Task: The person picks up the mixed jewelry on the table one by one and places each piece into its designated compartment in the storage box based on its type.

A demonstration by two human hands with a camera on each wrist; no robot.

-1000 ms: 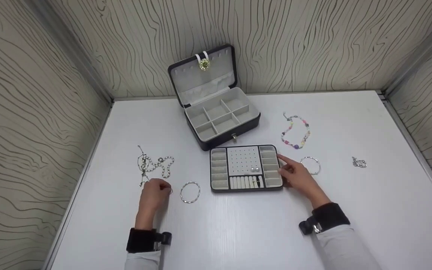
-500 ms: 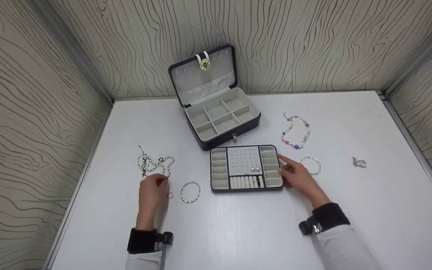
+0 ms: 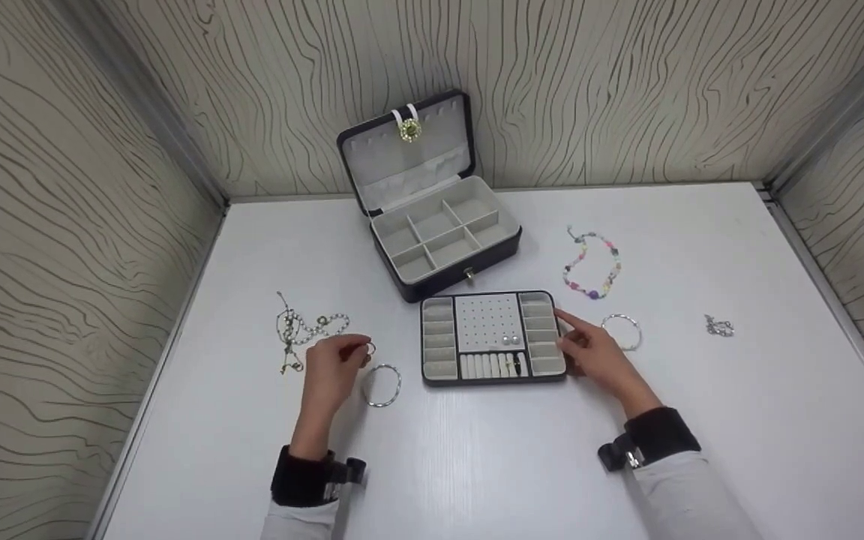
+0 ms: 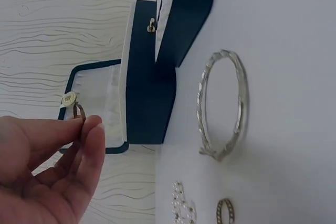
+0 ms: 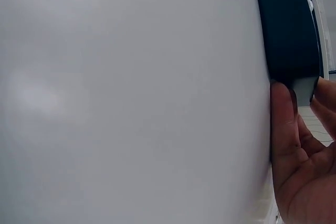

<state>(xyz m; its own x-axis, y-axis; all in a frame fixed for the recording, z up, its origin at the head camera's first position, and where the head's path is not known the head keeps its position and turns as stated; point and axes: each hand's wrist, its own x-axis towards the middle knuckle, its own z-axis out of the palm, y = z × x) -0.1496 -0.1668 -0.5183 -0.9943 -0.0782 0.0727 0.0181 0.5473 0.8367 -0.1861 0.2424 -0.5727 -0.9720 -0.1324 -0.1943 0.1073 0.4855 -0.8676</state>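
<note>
The left hand (image 3: 333,371) pinches a small brown-gold ring (image 4: 79,111) above the white surface (image 3: 477,450). The right hand (image 3: 601,360) holds the end of a flat black tray (image 3: 492,382), maybe to keep it still.

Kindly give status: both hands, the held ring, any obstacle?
Left hand pinching thin bronze-coloured metal ring, aloft. Right hand touching dark rectangular jewellery tray. Silver round metal bracelet near left hand, perhaps in the way.
</note>
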